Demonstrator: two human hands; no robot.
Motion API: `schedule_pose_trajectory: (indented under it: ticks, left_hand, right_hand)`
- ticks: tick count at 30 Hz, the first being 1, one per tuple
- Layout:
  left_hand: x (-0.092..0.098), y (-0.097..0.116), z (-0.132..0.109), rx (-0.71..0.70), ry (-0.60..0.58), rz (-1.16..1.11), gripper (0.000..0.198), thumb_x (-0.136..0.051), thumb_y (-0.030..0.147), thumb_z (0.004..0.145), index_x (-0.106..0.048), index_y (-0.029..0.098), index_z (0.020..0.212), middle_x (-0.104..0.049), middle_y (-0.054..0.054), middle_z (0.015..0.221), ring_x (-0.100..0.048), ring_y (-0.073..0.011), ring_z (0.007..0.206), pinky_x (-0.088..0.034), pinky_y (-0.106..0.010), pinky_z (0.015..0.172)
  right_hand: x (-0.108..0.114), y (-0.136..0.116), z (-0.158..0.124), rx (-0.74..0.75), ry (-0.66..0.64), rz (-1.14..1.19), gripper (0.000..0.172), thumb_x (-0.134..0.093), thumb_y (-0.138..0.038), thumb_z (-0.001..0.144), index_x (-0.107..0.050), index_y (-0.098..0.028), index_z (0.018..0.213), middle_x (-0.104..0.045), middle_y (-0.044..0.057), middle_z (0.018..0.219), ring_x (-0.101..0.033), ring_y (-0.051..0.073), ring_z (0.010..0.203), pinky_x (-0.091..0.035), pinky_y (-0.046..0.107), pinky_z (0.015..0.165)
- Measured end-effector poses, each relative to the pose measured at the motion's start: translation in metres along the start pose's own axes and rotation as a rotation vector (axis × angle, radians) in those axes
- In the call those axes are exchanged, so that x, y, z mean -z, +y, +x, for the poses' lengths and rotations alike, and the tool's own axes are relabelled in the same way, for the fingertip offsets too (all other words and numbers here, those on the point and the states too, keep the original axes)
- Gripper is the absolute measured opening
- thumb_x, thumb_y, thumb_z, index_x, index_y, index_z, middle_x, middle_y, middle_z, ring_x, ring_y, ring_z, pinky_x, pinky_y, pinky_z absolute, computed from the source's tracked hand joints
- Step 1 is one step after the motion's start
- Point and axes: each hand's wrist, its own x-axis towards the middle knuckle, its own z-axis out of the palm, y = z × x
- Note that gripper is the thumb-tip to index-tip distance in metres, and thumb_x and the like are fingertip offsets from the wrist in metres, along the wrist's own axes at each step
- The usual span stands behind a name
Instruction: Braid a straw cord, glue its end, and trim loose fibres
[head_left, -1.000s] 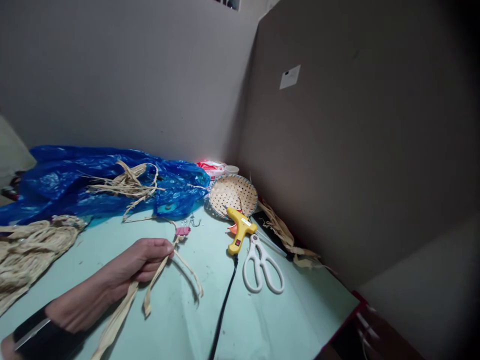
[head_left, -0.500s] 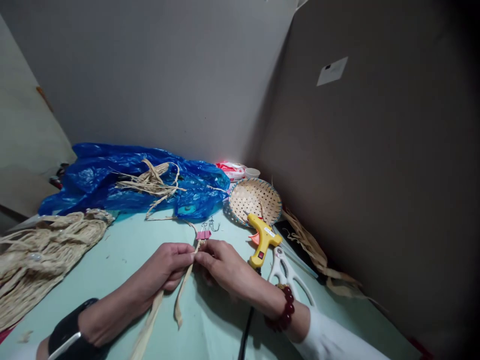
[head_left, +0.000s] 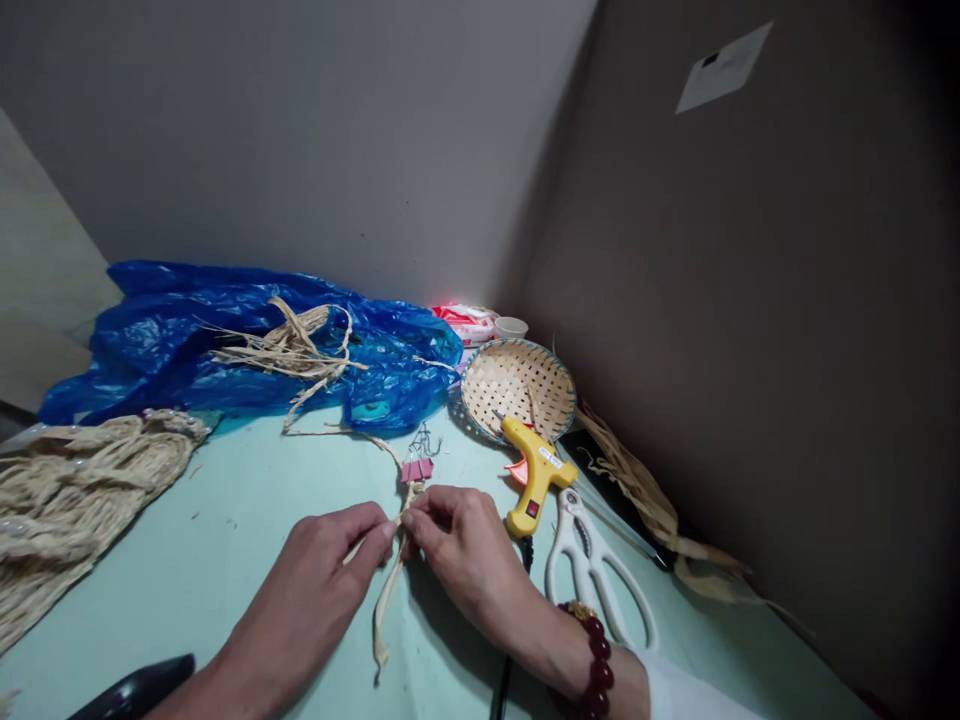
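Both hands meet over the pale green table. My left hand pinches tan raffia strips with thumb and forefinger. My right hand, with a dark red bead bracelet at the wrist, pinches the same strips from the other side. The strips run up to a pink binder clip just beyond my fingertips, and their loose ends trail down toward me.
A yellow glue gun and white scissors lie right of my hands. Behind them sits a woven basket. A blue plastic bag with raffia on it lies at the back, a heap of raffia at left, walls close by.
My right hand came into view and joined the left on the strips near the clip. The view shifted left and down, and the hands now sit closer together at the clip.
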Motion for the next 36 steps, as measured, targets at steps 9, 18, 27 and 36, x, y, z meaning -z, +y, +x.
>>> schedule_pose_trajectory:
  ticks: [9, 18, 27, 36]
  left_hand:
    - [-0.033, -0.002, -0.017, -0.300, -0.053, 0.797, 0.056, -0.026, -0.006, 0.078, -0.059, 0.007, 0.121, -0.073, -0.014, 0.091, -0.071, -0.0273, 0.075, -0.051, -0.038, 0.063]
    - [-0.027, 0.001, -0.028, -0.431, 0.015, 0.824, 0.033, -0.039, 0.017, 0.092, -0.071, 0.013, 0.099, -0.070, -0.011, 0.078, -0.065, -0.0276, 0.068, -0.046, -0.037, 0.058]
    - [0.003, 0.003, 0.028, -0.027, -0.215, -0.210, 0.023, -0.037, 0.038, 0.085, -0.050, 0.019, 0.090, -0.055, 0.002, 0.072, -0.052, -0.0132, 0.057, -0.041, -0.025, 0.055]
    - [-0.010, -0.003, 0.021, 0.038, -0.173, -0.267, 0.021, -0.043, 0.038, 0.086, -0.052, 0.020, 0.079, -0.052, 0.003, 0.070, -0.046, -0.0146, 0.065, -0.036, -0.026, 0.060]
  right_hand:
    - [0.002, 0.003, 0.001, -0.071, -0.062, 0.231, 0.024, -0.054, -0.021, 0.078, -0.057, -0.013, 0.055, -0.045, -0.003, 0.052, -0.036, 0.009, 0.053, -0.027, 0.023, 0.051]
    - [0.001, 0.003, 0.000, -0.139, -0.103, 0.374, 0.016, -0.054, -0.021, 0.074, -0.063, -0.012, 0.064, -0.062, 0.003, 0.064, -0.051, 0.012, 0.060, -0.039, 0.022, 0.058]
    - [0.004, 0.001, -0.005, -0.072, -0.119, 0.360, 0.024, -0.050, -0.018, 0.084, -0.069, -0.011, 0.072, -0.057, 0.000, 0.059, -0.047, 0.011, 0.058, -0.036, 0.022, 0.058]
    - [0.015, -0.002, -0.013, 0.022, -0.074, -0.181, 0.025, -0.051, -0.018, 0.088, -0.068, -0.015, 0.070, -0.063, 0.001, 0.063, -0.048, 0.011, 0.059, -0.031, 0.024, 0.057]
